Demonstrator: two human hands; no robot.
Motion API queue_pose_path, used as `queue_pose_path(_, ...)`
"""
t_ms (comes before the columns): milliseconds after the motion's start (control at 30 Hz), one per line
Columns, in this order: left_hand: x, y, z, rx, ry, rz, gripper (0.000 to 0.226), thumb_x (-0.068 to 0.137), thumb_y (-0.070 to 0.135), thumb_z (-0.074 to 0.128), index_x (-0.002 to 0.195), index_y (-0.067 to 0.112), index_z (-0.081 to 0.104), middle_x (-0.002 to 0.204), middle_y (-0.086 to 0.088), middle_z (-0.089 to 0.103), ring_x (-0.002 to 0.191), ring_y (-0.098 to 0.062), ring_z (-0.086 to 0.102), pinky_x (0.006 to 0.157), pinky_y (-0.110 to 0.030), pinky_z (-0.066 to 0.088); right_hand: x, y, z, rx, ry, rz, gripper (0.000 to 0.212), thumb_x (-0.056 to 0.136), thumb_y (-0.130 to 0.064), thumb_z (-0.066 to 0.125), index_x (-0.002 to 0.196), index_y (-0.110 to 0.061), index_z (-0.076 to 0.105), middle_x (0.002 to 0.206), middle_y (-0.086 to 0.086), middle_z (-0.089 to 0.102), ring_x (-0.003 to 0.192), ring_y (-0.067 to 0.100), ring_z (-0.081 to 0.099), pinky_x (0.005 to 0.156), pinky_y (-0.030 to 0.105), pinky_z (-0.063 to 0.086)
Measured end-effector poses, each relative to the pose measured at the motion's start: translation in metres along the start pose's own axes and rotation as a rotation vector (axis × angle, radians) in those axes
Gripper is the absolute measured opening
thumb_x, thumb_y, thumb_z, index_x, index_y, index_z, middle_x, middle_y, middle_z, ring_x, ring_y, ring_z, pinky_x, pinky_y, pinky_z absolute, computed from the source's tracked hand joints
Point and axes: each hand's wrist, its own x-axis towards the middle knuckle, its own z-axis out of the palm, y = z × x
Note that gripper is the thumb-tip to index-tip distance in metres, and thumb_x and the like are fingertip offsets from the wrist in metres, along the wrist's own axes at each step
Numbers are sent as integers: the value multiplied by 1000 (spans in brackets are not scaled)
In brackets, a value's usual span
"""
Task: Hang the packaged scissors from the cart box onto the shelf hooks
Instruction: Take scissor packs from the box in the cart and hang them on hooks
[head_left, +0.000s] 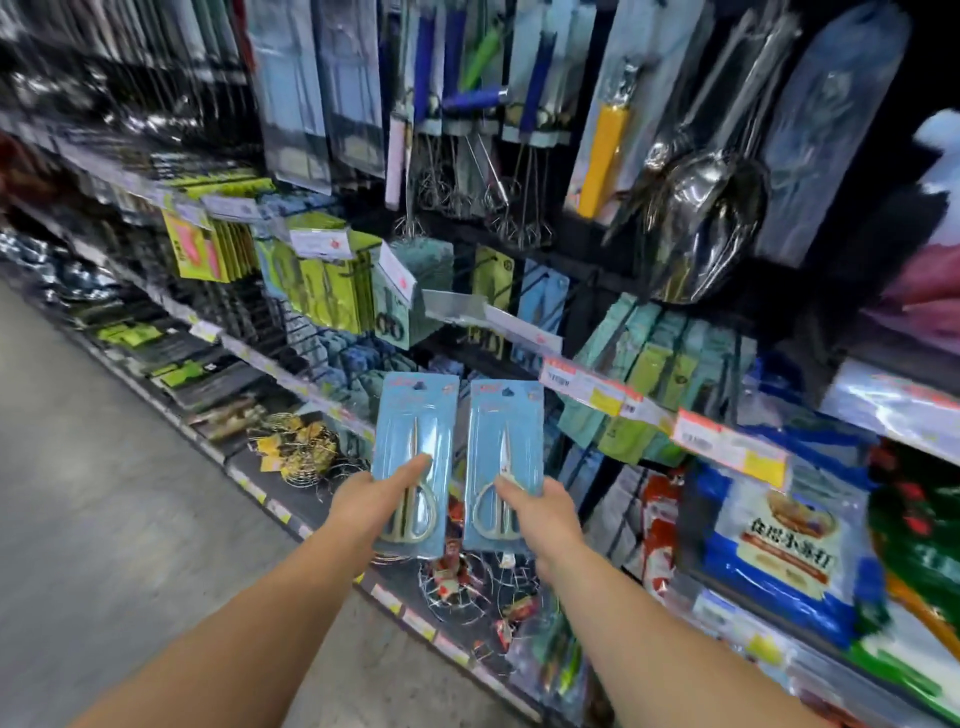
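Note:
I hold two light-blue blister packs of metal scissors upright in front of the shelf. My left hand (374, 499) grips the lower part of the left scissors pack (415, 431), thumb on its front. My right hand (540, 512) grips the lower part of the right scissors pack (504, 441) the same way. Both packs have a hang hole at the top. Just behind and above them, shelf hooks (332, 332) carry green and teal packaged scissors (332, 291). The cart box is out of view.
Whisks (467, 171), ladles (711, 208) and long utensil packs hang on the upper rows. Price-tag rails (597, 387) stick out at pack height. Blue bagged goods (779, 540) fill the right shelf. Wire items lie on the bottom shelf (306, 452). Grey aisle floor (104, 493) spreads to the left.

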Motion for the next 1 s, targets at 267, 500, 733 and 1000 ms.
queue_pose_path(267, 49, -1, -3, 0, -14, -94, 99, 40, 74, 81, 115, 12, 63, 110, -8, 70, 100, -32, 66, 92, -56, 53, 30, -12, 19, 18, 75, -71, 24, 88, -32, 69, 107, -24, 57, 103, -7, 65, 95, 16, 63, 92, 46, 53)
queue_pose_path(500, 73, 20, 2, -10, -104, -126, 103, 70, 61, 78, 148, 8, 37, 144, -9, 47, 135, -34, 43, 112, -49, 33, 43, -23, 32, 38, 155, -141, 19, 88, -25, 70, 99, -28, 54, 94, -15, 63, 84, 1, 61, 80, 31, 53)
queue_pose_path(733, 107, 21, 2, 83, -222, -132, 103, 78, 55, 74, 154, 5, 25, 158, -14, 32, 142, -35, 34, 115, -51, 28, 43, -22, 46, 57, 265, -132, 29, 86, -27, 71, 113, -25, 59, 105, -11, 68, 97, 7, 65, 86, 29, 52)
queue_pose_path(1000, 115, 27, 3, 98, -262, -137, 96, 81, 47, 74, 153, 4, 26, 156, -15, 35, 140, -35, 38, 111, -48, 34, 43, -21, 52, 35, 337, -128, 28, 83, -42, 71, 106, -35, 58, 104, -11, 69, 97, 17, 67, 88, 47, 56)
